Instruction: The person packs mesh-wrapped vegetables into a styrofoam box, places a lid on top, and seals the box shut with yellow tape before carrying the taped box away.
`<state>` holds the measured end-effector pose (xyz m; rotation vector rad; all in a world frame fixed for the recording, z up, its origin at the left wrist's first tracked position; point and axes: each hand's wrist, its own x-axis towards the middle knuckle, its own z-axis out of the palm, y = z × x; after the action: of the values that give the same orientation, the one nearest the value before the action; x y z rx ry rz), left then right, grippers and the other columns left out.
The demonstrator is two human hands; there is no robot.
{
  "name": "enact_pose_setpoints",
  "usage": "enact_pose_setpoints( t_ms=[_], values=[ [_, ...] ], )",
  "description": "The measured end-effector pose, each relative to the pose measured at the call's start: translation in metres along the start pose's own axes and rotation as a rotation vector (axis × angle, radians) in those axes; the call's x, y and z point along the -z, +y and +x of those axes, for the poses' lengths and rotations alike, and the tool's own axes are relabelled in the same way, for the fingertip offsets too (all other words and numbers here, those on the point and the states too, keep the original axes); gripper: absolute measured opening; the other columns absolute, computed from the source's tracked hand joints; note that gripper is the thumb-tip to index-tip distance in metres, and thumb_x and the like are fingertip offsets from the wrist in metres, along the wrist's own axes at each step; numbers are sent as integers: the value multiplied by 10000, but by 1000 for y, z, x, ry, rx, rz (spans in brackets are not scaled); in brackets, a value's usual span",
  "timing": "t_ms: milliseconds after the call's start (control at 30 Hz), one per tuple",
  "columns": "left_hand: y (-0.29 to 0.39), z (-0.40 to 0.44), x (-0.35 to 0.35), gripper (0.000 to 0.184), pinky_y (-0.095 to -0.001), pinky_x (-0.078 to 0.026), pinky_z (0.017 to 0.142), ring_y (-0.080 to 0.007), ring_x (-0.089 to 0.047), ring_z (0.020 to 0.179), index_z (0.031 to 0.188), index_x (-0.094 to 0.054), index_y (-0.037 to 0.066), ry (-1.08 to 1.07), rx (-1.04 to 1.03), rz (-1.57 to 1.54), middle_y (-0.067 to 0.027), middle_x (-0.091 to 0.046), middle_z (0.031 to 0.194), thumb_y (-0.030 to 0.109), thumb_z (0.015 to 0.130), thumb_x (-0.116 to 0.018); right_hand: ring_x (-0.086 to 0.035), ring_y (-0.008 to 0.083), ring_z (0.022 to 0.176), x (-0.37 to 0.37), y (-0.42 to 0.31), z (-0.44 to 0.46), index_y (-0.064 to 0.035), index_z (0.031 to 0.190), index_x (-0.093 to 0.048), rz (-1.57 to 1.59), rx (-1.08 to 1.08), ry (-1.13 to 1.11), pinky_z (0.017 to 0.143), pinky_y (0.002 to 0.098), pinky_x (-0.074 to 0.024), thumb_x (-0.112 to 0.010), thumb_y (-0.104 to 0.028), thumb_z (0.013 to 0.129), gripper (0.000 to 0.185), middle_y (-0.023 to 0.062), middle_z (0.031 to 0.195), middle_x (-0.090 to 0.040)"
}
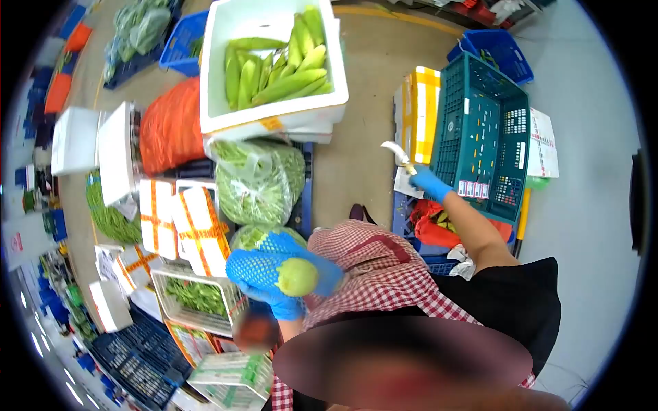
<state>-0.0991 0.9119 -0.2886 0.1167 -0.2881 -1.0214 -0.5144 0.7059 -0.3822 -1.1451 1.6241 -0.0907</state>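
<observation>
My left hand (282, 305), in a blue glove, is closed around a blue foam mesh sleeve (257, 268). From the sleeve pokes the rounded end of a pale green gourd or melon (297, 277); its exact kind I cannot tell. My right hand (430, 183), also gloved in blue, grips the handle of a small knife with a curved blade (395, 150). That blade points away from me, left of a teal plastic crate (444, 140). A red bag (439, 231) lies just below the right hand.
A white foam box (274, 127) of green corn ears stands ahead on the left, beside an orange-red sack (171, 127). Nearer is a clear bag of green vegetables (260, 181). Taped white boxes (202, 229) and a vegetable crate (229, 318) line the left.
</observation>
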Motion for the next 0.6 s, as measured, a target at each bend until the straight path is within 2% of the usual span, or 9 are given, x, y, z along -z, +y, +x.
enact_pose_setpoints(
  t_ms=[33,67,100,133,233,300,367,400,600],
  values=[
    [-8,8,-15,631,-356,-252,1040,-198,-355,1185,1309,-340,139,212,-9,222,-30,-382,1274,582,859,-361,-584,224,566,-14,5,18,7,947,-560,-38,-50,12,500,333,-469,-573,-145,709,283,126,680,-598],
    [-15,16,-30,562,-350,-289,1019,-195,-398,1134,1261,-384,129,435,34,457,-31,-428,1206,540,879,-356,-592,219,575,-19,10,29,-17,940,-568,-185,9,-35,504,348,-464,-550,-186,734,267,121,660,-602],
    [-22,24,-45,498,-344,-325,997,-193,-442,1082,1214,-427,119,645,118,646,-33,-473,1139,498,899,-351,-588,210,567,-24,-3,29,-42,923,-575,-98,9,-70,499,354,-455,-543,-214,741,252,107,640,-600],
    [-28,37,-50,470,-339,-335,980,-188,-445,1064,1196,-429,116,761,168,696,-32,-474,1122,472,897,-360,-584,196,565,-27,-20,29,-51,906,-581,-210,135,-57,507,346,-452,-547,-204,729,237,98,645,-604],
    [-54,75,-46,387,-325,-363,928,-176,-456,1011,1144,-437,108,740,194,691,-30,-475,1073,397,892,-385,-592,192,591,11,-92,22,-61,949,-595,-203,83,-121,570,333,-468,-573,-199,705,281,120,703,-619],
    [-83,106,-33,331,-316,-381,893,-167,-463,975,1110,-441,103,691,178,696,-28,-476,1039,347,889,-402,-597,187,597,40,-81,58,-58,938,-596,-171,172,1,558,320,-478,-576,-191,707,268,115,713,-619],
    [-110,156,-22,276,-307,-400,859,-159,-470,939,1075,-446,98,641,169,701,-26,-477,1006,296,885,-419,-597,185,600,88,-86,94,-44,940,-592,-61,35,5,539,302,-484,-579,-196,714,273,111,716,-617],
    [-126,174,-17,249,-302,-409,841,-155,-474,921,1058,-448,95,607,154,699,-26,-478,990,271,884,-428,-596,182,601,107,-82,104,-38,947,-587,-27,57,43,529,295,-483,-576,-175,717,268,108,717,-614],
    [-231,322,-35,92,-274,-465,737,-130,-495,815,954,-463,79,404,108,671,-21,-481,891,120,873,-478,-552,143,585,230,-139,78,-11,1041,-551,322,14,271,500,250,-449,-548,-40,719,323,77,723,-569]
  ],
)
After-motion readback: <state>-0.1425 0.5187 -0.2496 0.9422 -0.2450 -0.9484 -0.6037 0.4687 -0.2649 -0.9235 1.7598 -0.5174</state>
